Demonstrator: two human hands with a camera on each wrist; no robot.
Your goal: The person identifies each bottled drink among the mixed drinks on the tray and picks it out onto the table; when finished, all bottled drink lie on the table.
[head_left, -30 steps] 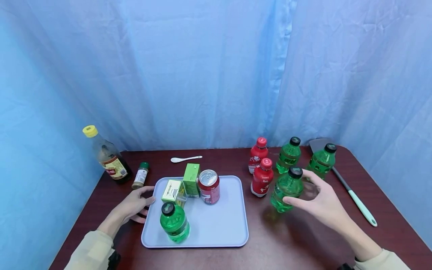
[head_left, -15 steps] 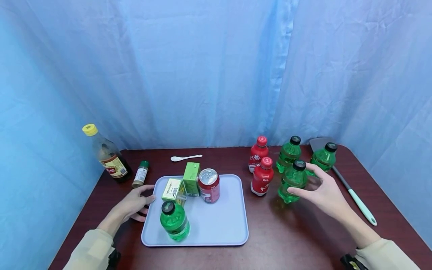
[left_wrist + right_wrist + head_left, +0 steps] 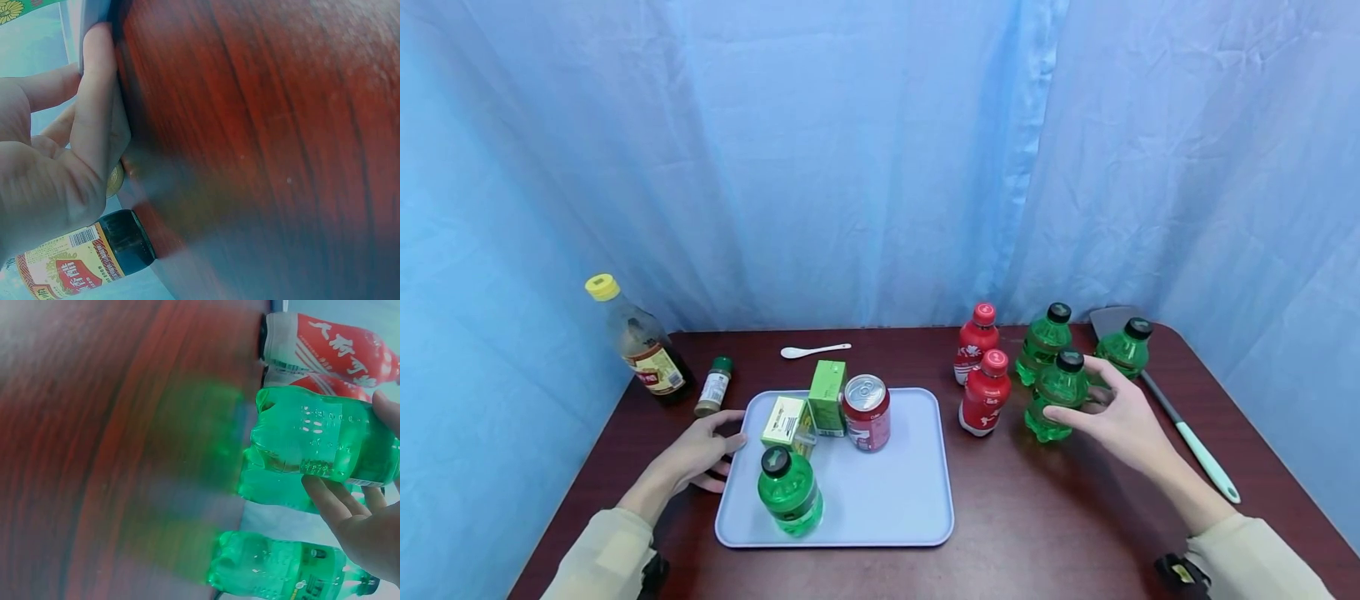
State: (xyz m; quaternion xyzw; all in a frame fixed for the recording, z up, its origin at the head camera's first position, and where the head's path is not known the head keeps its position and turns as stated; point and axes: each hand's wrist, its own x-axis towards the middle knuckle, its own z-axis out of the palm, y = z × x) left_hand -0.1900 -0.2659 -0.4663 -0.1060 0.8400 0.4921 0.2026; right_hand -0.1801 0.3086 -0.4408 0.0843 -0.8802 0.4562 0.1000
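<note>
In the head view my right hand holds an upright green soda bottle with a black cap, fingers and thumb round its sides. Two more such bottles stand behind it, one green bottle and another green bottle. My left hand grips the left rim of the pale lavender tray; in the left wrist view its fingers reach the tray's edge. The tray bears a green bottle, a green carton, a yellow-green box and a red drink can.
Beside the held bottle stand two red bottles, the nearer red bottle and the farther red bottle. A spatula lies far right. At left are a vinegar bottle and a seasoning jar; a white spoon lies behind the tray.
My right hand has moved the green bottle back and slightly right, closer to the other green bottles. My left hand and the tray have stayed in place.
</note>
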